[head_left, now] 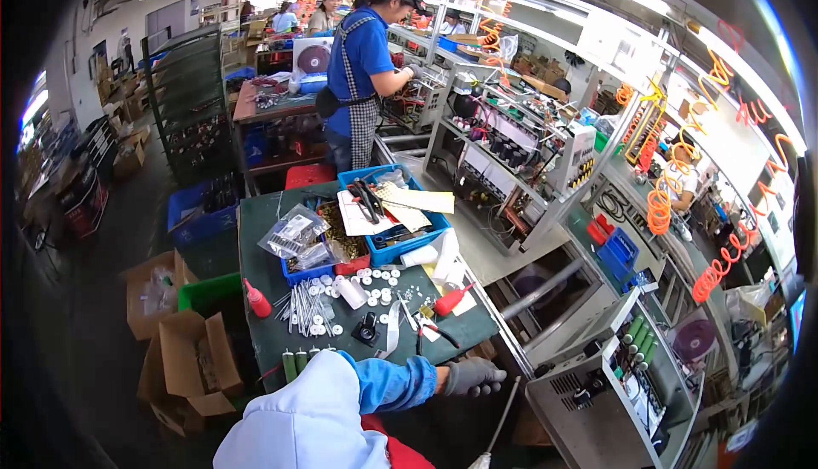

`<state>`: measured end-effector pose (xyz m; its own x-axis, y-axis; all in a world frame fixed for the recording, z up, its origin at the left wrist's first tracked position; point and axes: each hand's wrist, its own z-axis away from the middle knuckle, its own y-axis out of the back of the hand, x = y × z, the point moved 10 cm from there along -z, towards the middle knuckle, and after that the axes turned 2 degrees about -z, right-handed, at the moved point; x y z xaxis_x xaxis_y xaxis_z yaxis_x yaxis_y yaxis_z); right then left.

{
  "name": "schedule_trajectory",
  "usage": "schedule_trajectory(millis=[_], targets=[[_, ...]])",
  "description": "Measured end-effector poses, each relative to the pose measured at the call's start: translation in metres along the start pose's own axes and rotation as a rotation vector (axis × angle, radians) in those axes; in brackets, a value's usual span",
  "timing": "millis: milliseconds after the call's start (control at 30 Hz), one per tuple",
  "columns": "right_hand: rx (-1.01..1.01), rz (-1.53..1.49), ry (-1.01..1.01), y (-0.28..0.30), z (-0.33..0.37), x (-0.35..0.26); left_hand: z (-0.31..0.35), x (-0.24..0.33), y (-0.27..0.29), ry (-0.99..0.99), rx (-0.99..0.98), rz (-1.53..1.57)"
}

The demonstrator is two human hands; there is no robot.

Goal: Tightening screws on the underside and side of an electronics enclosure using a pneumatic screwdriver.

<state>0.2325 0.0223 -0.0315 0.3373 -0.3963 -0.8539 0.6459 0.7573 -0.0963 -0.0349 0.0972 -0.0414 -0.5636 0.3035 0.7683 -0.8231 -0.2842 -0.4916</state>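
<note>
My left hand (475,377), in a dark grey glove, reaches across my body past the near right corner of the green-topped table (460,333). Its fingers are curled; anything inside them is hidden. Just right of it stands a thin rod (504,422), pale at its lower end; I cannot see the two touching. Pliers with red and black handles (436,329) lie on the table nearest this hand. Further right sits a grey metal chassis (567,388) with green cylindrical parts (639,333). My right hand is out of view.
White round parts (375,286), long screws (300,307), two red bottles (257,300) and blue bins (409,247) crowd the table. Cardboard boxes (200,362) stand at left. A co-worker in blue (362,60) works beyond. Orange coiled hoses (660,205) hang at right.
</note>
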Motion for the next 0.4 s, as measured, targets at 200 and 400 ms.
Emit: schedule_trajectory(millis=[200, 400], targets=[[0.024, 0.194, -0.016, -0.012, 0.013, -0.016, 0.011, 0.025, 0.009, -0.085, 0.106, 0.096], [0.013, 0.314, 0.046, 0.007, 0.006, 0.003, 0.016, 0.035, 0.008, -0.107, 0.052, 0.036]])
